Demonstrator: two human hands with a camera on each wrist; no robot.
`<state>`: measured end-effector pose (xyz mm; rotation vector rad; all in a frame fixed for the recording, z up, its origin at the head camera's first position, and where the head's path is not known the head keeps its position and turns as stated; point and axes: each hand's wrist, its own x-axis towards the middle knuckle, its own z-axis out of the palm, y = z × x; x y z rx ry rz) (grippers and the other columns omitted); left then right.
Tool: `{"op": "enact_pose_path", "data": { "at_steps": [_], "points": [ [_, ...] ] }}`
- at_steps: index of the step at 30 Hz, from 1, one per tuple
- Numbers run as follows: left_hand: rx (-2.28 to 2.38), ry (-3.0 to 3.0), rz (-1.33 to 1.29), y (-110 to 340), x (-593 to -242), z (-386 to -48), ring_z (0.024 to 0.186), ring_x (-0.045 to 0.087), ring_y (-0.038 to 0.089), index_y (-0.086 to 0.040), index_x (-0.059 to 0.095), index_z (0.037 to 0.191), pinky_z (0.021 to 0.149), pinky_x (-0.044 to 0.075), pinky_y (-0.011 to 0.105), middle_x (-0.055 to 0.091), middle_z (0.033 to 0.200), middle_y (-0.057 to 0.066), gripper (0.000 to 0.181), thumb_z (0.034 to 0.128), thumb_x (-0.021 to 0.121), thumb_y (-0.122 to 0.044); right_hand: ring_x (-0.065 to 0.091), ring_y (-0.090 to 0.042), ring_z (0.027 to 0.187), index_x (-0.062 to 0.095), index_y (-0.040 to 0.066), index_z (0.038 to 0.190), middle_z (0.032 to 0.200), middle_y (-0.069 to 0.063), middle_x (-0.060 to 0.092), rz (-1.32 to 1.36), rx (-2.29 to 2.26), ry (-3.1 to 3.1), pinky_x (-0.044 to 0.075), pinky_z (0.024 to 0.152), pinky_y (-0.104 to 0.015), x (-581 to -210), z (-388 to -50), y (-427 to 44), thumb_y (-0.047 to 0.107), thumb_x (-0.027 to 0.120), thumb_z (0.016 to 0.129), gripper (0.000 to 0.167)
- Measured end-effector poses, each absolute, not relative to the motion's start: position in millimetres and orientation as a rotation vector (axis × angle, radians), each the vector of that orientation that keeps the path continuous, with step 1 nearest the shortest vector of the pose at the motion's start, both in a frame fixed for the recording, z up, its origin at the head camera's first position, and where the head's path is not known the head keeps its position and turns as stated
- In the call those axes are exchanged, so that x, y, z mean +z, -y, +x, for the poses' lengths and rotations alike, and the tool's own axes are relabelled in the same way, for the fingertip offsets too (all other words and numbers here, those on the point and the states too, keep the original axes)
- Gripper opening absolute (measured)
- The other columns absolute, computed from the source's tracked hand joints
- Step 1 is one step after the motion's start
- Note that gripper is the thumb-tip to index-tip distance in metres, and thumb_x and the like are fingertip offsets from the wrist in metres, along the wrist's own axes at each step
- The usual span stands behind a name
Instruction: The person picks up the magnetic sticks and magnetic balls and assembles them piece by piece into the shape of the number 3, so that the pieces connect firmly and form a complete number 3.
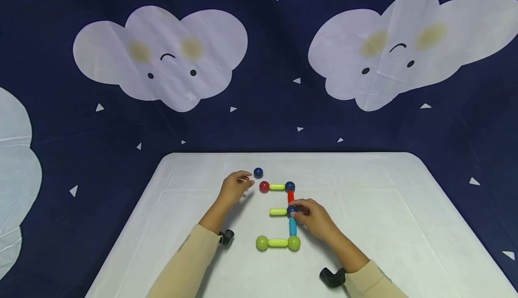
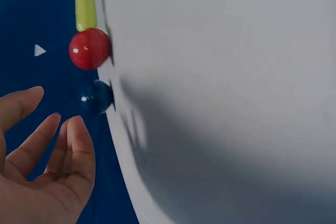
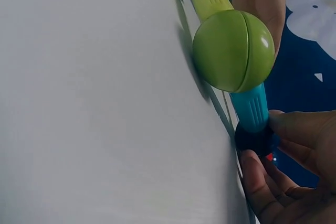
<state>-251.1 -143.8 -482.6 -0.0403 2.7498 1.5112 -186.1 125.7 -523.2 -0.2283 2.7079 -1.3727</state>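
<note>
Balls and rods form a joined figure on the white table. Its right side runs from a dark blue ball through a red rod, a middle blue ball and a blue rod to a green ball. My right hand pinches the middle blue ball between thumb and fingers; the right wrist view shows this too. My left hand holds nothing, its fingers parted and slightly bent. It hovers beside a loose blue ball, apart from it. Close by is the red ball.
Yellow-green rods reach left from the figure: the top rod to the red ball, the middle rod to a bare end, the bottom rod to another green ball. Behind the white table hangs a dark blue cloud-print cloth.
</note>
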Motion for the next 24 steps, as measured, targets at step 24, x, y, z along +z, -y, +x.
{"op": "enact_pose_path", "data": {
  "at_steps": [24],
  "points": [
    [1.346, -2.782, -0.036, 132.3, -490.2, -295.8, 0.117, 0.064, 0.031, -0.013, 0.076, 0.118, 0.091, 0.055, 0.040, 0.065, 0.130, 0.017, 0.031, 0.0875, 0.078, -0.013, 0.059, -0.014, 0.081, 0.073, 0.021, 0.117, 0.107, -0.005, 0.064, -0.161, -1.467, -2.636, 0.052, 0.061, -0.025, -527.2, -201.6, -129.6, 0.021, 0.073, 0.093, 0.024]
  ]
}}
